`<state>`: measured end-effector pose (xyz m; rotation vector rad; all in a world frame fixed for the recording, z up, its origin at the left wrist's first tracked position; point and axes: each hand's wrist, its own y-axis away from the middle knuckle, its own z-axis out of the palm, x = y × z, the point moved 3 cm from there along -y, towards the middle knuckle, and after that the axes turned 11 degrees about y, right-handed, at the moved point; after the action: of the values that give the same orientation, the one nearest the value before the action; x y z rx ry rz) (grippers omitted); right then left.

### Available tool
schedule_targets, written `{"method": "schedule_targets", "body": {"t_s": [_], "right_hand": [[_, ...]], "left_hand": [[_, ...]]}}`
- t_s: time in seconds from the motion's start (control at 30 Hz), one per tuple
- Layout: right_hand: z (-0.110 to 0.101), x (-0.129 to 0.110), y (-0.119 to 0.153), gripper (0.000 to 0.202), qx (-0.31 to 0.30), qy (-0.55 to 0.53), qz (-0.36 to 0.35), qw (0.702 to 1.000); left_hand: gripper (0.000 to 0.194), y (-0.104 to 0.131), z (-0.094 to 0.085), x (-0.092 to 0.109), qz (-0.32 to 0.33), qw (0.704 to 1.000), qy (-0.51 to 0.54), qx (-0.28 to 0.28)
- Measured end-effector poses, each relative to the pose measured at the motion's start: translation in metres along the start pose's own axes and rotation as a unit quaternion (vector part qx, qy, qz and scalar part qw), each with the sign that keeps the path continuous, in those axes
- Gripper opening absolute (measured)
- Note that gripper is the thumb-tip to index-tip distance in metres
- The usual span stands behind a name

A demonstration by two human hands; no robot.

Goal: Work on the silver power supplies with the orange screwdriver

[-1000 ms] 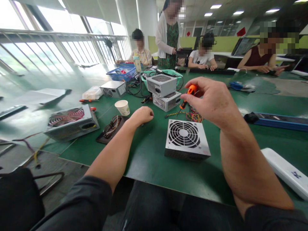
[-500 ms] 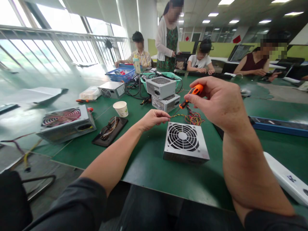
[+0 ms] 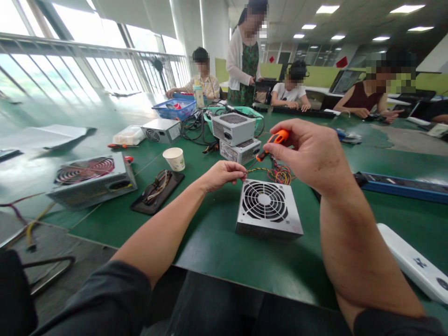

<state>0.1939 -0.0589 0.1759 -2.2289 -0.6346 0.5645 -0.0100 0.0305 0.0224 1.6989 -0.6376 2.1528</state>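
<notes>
On the green table (image 3: 206,238) in front of me lies a silver power supply (image 3: 268,205) with its round fan grille facing up. My right hand (image 3: 304,154) grips an orange and black screwdriver (image 3: 278,138), tilted with its tip down to the left, beyond the supply's far edge. My left hand (image 3: 226,176) is pinched by the supply's far left corner; what is between the fingertips is too small to make out. Yellow, red and black wires (image 3: 280,173) lie in a tangle behind the supply, and one twisted strand reaches my left fingertips.
Behind stand two stacked power supplies (image 3: 234,128) and a green basket (image 3: 257,112). To the left are a paper cup (image 3: 174,159), a black tray (image 3: 157,191) and another power supply (image 3: 93,179). A blue power strip (image 3: 402,185) lies right. Several people are across the table.
The screwdriver and my right hand have come slightly down and to the left, the orange handle now lower. My left hand stays pinched at nearly the same place.
</notes>
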Motion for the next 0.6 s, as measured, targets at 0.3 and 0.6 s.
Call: {"method": "schedule_targets", "body": {"t_s": [0.3,0.6], "right_hand": [[-0.0029,-0.0043,0.0010,0.024,-0.017,0.019,0.001,1.000],[-0.0070,-0.0068,0.0040,0.041,-0.105,-0.002,-0.048,0.993]], "left_hand": [[0.033,0.0001,-0.0001,0.0005,0.007,1.000,0.020,-0.016],[0.035,-0.0002,-0.0003,-0.0001,0.003,1.000,-0.008,-0.018]]}}
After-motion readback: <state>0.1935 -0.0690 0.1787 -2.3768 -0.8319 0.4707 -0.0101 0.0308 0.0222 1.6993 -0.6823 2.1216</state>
